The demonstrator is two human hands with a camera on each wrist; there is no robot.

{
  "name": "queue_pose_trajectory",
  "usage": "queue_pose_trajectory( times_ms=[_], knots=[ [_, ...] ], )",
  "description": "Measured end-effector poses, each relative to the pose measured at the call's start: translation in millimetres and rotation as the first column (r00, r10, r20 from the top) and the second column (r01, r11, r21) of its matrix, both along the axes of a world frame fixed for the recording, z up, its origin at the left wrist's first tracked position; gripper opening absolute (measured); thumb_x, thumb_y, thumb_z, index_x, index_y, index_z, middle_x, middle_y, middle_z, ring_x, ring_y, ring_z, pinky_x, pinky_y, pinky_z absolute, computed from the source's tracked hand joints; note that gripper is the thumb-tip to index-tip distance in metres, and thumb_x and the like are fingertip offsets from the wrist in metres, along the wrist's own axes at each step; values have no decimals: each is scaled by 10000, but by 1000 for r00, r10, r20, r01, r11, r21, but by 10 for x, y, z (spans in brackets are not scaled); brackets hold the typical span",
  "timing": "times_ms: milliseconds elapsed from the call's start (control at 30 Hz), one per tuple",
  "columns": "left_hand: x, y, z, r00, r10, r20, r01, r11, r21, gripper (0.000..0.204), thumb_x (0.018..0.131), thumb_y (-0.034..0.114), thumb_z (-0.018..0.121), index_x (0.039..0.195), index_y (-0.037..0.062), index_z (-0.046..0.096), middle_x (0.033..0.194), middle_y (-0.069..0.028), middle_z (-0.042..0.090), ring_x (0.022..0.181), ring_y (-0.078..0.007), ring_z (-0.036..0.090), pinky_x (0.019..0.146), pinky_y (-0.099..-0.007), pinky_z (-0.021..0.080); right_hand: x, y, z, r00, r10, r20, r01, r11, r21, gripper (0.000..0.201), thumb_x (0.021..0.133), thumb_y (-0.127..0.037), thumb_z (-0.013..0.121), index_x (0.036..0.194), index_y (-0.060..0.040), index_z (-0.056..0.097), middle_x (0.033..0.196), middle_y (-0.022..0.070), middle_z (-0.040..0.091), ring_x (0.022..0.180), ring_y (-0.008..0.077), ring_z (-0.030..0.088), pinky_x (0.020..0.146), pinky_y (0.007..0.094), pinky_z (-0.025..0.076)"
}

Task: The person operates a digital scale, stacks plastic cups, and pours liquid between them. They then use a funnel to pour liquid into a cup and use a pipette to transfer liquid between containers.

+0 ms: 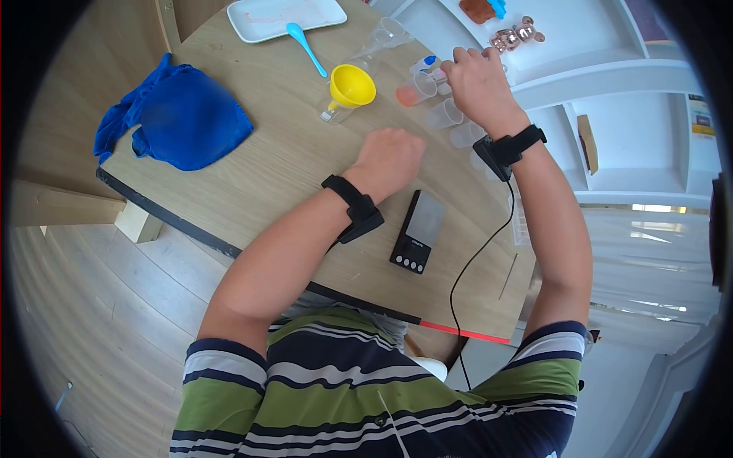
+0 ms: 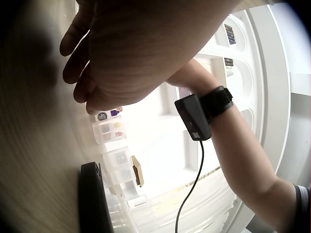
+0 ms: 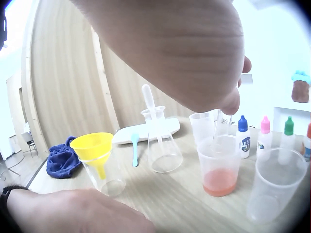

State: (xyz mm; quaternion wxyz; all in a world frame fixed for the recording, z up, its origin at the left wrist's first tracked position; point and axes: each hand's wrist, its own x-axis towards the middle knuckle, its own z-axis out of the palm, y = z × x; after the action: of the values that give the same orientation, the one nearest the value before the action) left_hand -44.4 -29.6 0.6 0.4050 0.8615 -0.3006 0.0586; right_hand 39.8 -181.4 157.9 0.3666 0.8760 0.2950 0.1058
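Observation:
My left hand (image 1: 388,162) rests low over the table, its fingers loosely curled with nothing between them. Close by it lies a black pocket scale (image 1: 418,233) with a steel plate. My right hand (image 1: 482,88) is over the row of plastic cups at the far right, fingers bent downward. In the right wrist view its fingertips (image 3: 231,103) are above a cup of pink-orange liquid (image 3: 219,182); a clear, narrow thing shows just under them. I cannot tell whether they pinch it. A yellow funnel (image 1: 353,85) sits in a clear cup (image 1: 334,113) beyond the left hand.
A flask (image 3: 165,155) holding a pipette stands beyond the funnel. A light blue spoon (image 1: 307,49) leans on a white tray (image 1: 256,30). Blue cloth (image 1: 191,118) lies at the left. Dropper bottles (image 3: 244,141) stand behind the cups. A cable (image 1: 462,278) runs from the right wrist.

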Motion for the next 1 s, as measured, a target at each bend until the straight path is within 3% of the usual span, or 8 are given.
queue_pose_trajectory(
  times_ms=[267, 467, 667, 733, 867, 933, 1000],
  knots=[
    [-3, 8, 8, 1000, 2, -9, -2, 1000, 5, 88, 917, 159, 725, 890, 88, 767, 876, -144, 777, 859, -384, 753, 773, -514, 600, -40, 26, 2, 997, 41, 67, -43, 998, 35, 195, 908, -60, 699, 1038, -129, 827, 979, 69, 701, 997, 251, 699, 994, 463, 474],
    [-19, 9, 9, 1000, -3, -8, 3, 1000, 5, 91, 920, 163, 723, 889, 90, 766, 855, -144, 773, 845, -384, 753, 763, -513, 600, -94, 36, -40, 1000, -26, 12, 26, 999, -33, 142, 902, -114, 762, 1026, -131, 831, 976, 70, 710, 988, 257, 706, 986, 470, 487],
    [-2, 20, 18, 1000, 1, -25, -1, 1000, 3, 92, 914, 161, 719, 880, 90, 766, 850, -148, 771, 838, -389, 751, 762, -517, 599, -53, -43, -118, 999, -9, 31, 7, 999, 49, 138, 903, -141, 787, 1032, -125, 833, 977, 71, 717, 981, 258, 708, 972, 478, 493],
    [-8, 15, 12, 1000, 1, -10, -1, 1000, -10, 94, 912, 161, 717, 873, 90, 765, 848, -149, 770, 837, -390, 750, 762, -520, 598, -59, -88, -160, 996, 63, 62, -69, 993, 99, 96, 863, -59, 716, 888, -107, 796, 957, 75, 720, 925, 257, 722, 922, 486, 482],
    [-6, 15, 28, 1000, 7, -26, -7, 1000, -4, 96, 910, 162, 719, 865, 90, 764, 847, -148, 770, 837, -389, 750, 763, -520, 599, -75, -115, -160, 998, 45, 32, -49, 991, 123, 113, 883, -53, 705, 914, -106, 799, 964, 73, 720, 927, 254, 719, 919, 483, 482],
    [0, 21, 29, 1000, 0, -29, 0, 1000, 2, 94, 909, 162, 720, 865, 91, 764, 847, -147, 771, 838, -388, 751, 766, -519, 599, -108, -78, -126, 1000, -9, 9, 8, 994, 112, 165, 875, -142, 824, 1036, -107, 834, 965, 77, 721, 966, 270, 712, 963, 480, 490],
    [-9, 23, 26, 1000, -2, -21, 2, 1000, 1, 94, 909, 162, 720, 867, 91, 766, 849, -146, 772, 842, -387, 751, 767, -519, 600, -127, -95, -123, 1000, -7, 21, 5, 992, 124, 166, 875, -142, 825, 1036, -104, 833, 965, 79, 720, 964, 271, 712, 961, 480, 490]
  ],
)
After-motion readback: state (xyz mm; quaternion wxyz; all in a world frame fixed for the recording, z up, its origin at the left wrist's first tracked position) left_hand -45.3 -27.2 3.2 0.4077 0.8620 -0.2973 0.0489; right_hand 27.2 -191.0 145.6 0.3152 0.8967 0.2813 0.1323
